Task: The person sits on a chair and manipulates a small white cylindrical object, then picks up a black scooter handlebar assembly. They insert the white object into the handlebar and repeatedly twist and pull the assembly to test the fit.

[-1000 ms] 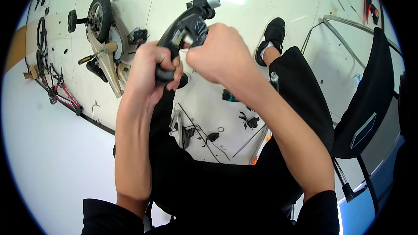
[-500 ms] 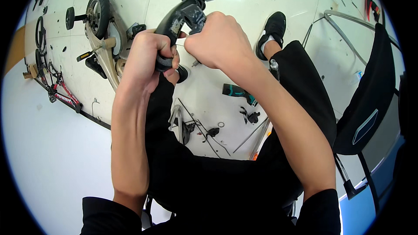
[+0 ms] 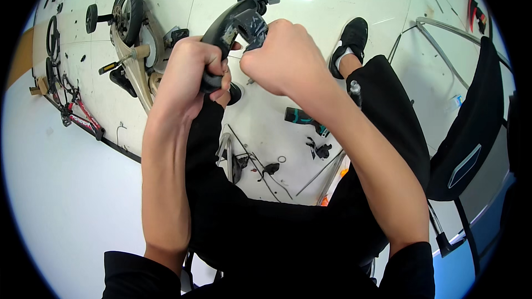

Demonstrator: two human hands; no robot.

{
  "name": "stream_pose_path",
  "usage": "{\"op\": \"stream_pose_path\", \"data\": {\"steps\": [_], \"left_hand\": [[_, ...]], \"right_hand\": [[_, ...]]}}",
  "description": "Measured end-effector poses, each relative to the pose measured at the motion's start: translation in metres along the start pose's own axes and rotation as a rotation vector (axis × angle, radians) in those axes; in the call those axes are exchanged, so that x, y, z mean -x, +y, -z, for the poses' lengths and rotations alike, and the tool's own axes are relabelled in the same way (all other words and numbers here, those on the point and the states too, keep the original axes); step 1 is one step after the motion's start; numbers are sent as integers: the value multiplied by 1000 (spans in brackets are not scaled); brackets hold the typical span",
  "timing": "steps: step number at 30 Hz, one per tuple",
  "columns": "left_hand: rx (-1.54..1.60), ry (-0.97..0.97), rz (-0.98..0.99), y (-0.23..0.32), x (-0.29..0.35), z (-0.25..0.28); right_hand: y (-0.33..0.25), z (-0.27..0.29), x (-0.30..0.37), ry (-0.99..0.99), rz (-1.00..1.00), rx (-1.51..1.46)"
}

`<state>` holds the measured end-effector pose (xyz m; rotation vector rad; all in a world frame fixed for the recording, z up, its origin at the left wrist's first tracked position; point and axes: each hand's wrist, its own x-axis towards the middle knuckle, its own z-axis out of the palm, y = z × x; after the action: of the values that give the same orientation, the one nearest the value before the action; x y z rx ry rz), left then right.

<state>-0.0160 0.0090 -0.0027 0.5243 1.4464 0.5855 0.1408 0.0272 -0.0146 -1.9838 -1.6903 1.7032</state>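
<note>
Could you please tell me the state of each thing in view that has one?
Left hand: closed around the lower end of the black curved part.
Right hand: curled beside that part; its grip is hidden.
Black curved part: held above the floor, surface scuffed.
Teal-and-black power tool: lying on the floor; on or off, cannot tell.
Large wheel: attached to the pale frame.
Pale frame: lying on the floor.
</note>
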Motion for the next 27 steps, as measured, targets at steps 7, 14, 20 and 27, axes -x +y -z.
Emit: {"op": "stream_pose_path", "data": {"steps": [7, 14, 20, 27], "left_hand": [[-2, 20, 17, 5, 6, -3], [12, 1, -1, 6, 6, -4], [-73, -33, -41, 10, 12, -6], [-145, 109, -5, 12, 14, -2]], "right_hand": [[2, -6, 5, -22, 17, -18], [7, -8, -2, -45, -65, 46], [7, -13, -9, -17, -62, 103], [0, -1, -12, 157, -15, 65]]}}
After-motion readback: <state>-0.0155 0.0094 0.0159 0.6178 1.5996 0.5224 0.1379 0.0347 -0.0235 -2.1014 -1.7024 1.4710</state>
